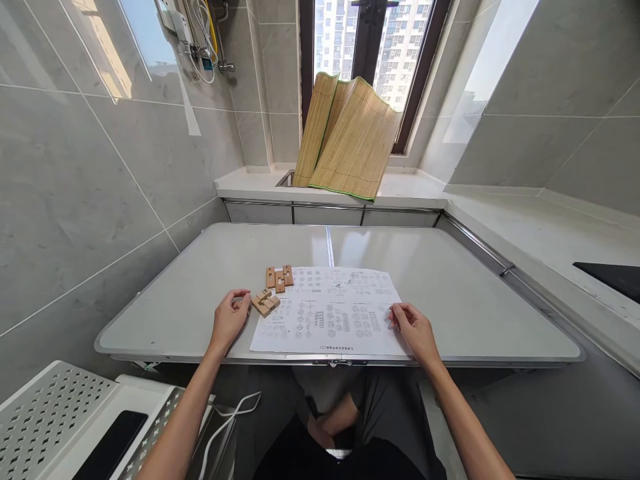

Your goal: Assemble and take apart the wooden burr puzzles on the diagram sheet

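A large printed sheet [340, 337] with rows of small line drawings lies on the white folding table [480, 287] in front of me. Over its right edge rests my right hand [415, 328], loosely bent, fingertips touching the paper and grasping nothing that I can see. My left hand [231, 319] is beside the sheet's left edge, fingers loosely curved and apart, with nothing visible in them. Just right of those fingertips is a cluster of joined notched wooden pieces [265, 303]. Beyond them, several flat wooden pieces with cutouts [280, 280] lie near the sheet's upper left corner.
A folded bamboo mat [355, 140] leans against the window on the white ledge [250, 181]. Tiled walls flank the table. At lower left, a black phone [113, 445] lies on a perforated white surface [50, 413], near a white cable [220, 433].
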The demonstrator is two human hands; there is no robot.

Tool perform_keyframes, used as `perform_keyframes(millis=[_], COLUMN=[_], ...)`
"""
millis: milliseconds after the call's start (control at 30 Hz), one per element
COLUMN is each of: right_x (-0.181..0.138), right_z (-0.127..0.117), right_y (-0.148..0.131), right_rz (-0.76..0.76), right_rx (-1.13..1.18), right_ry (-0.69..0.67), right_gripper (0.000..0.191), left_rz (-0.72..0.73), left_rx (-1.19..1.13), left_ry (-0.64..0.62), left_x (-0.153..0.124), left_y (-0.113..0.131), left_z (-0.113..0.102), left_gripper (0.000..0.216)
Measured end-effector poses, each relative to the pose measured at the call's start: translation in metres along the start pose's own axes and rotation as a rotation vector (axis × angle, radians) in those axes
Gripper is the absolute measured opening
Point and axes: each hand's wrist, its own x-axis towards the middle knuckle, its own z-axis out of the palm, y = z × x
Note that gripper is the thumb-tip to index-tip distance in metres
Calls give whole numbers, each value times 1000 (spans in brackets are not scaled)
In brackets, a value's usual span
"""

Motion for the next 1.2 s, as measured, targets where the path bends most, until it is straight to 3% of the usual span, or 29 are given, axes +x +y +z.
perform_keyframes(millis=[1200], right_x=[1], right_z=[-3], right_y=[8], right_rz=[17], right_rx=[51], right_ry=[-30], right_gripper=[50], left_rz=[-23], left_rx=[34], left_ry=[-11], left_x=[-3], left_y=[8], left_z=[0], left_gripper=[44])
